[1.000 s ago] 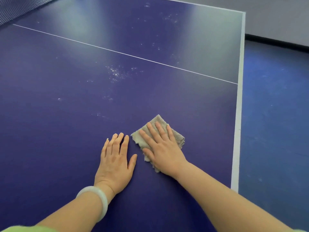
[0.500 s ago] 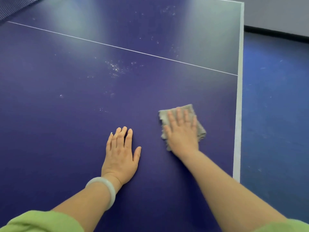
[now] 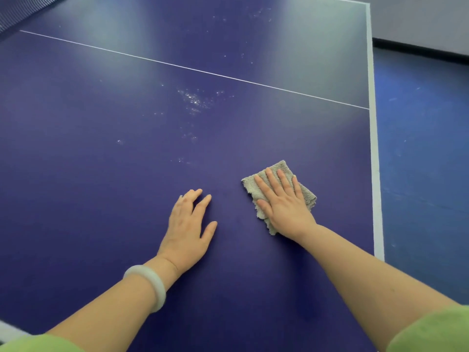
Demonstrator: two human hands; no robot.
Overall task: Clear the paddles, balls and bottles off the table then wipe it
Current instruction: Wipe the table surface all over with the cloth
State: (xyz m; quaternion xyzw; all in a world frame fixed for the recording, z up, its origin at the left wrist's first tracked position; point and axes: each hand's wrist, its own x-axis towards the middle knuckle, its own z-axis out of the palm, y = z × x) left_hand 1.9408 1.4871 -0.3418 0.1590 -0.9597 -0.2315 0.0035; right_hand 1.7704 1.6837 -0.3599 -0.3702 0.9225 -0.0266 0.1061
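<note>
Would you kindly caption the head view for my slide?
Right hand presses a grey cloth on the blue table; left hand rests alongside.

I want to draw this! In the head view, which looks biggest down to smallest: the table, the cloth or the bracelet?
1. Dark blue table-tennis table
2. Folded grey terry cloth, partly hidden under the right hand
3. Smooth white bangle, which is nearer the camera, so its real size is unsure

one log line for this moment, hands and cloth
phase: wiping | right hand: flat on cloth | left hand: resting on table | white specks: beyond cloth
</note>
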